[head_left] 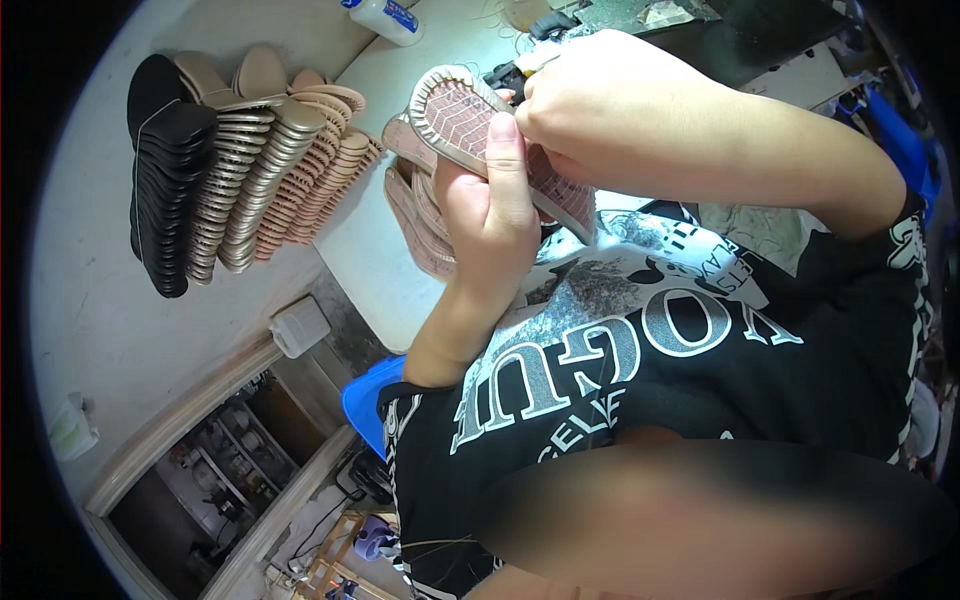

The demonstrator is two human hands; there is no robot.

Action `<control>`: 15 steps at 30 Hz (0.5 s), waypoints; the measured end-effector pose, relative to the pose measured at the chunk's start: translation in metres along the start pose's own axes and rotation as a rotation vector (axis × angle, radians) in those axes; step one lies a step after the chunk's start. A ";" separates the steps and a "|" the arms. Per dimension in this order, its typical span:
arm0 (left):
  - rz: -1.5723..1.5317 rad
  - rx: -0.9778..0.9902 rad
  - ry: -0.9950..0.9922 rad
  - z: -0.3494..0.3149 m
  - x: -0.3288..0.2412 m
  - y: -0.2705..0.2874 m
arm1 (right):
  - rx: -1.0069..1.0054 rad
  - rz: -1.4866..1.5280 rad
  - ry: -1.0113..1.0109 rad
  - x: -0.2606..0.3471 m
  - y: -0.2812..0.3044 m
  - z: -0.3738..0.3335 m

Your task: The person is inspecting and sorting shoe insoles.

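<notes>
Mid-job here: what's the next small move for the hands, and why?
I'd probably firm up the left hand on the pink patterned shoe piece before moving the right: the piece sits tilted, the left hand's thumb lies on its face, and the right hand, curled, covers part of it. I can't tell what the right hand grips, if anything.

So we're holding a shoe piece [448,110] in front of the table [365,250], left hand [505,195] gripping its near side, right hand [570,100] sitting just right of its upper end. More shoe pieces [412,222] are lying on the table, left of that left hand. Further left, rows of soles [235,165] are bunching side by side, with a bottle [385,18] standing beyond them and a container [300,327] sitting nearer us
</notes>
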State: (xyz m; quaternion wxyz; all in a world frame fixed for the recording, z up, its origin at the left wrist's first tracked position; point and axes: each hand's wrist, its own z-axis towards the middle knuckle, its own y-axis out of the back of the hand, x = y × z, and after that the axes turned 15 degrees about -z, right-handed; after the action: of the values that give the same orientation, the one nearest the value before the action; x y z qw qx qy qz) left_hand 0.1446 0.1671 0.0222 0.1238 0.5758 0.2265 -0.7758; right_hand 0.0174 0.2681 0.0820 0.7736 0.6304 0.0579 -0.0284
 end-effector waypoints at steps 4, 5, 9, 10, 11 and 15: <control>-0.025 -0.053 0.018 -0.002 0.001 0.005 | -0.162 0.031 -0.247 -0.001 -0.028 -0.003; 0.063 -0.022 -0.037 -0.002 -0.002 0.010 | -0.355 -0.003 -0.233 -0.015 -0.039 0.000; -0.079 -0.186 -0.045 -0.005 -0.001 0.011 | -0.131 0.688 -0.309 -0.028 -0.048 -0.016; -0.082 -0.191 -0.039 -0.005 0.000 0.013 | -0.214 0.671 -0.229 -0.016 -0.043 -0.021; -0.031 -0.158 -0.034 -0.003 0.001 0.015 | -0.283 0.567 -0.162 -0.009 -0.043 -0.023; 0.046 -0.110 -0.058 0.000 0.000 0.014 | -0.174 0.217 -0.086 0.007 -0.024 -0.020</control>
State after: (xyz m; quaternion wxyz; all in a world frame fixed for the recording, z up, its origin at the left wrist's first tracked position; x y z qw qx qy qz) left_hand 0.1505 0.1552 0.0194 0.1793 0.5503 0.2519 -0.7756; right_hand 0.0208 0.2830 0.0537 0.8256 0.5617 -0.0415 0.0335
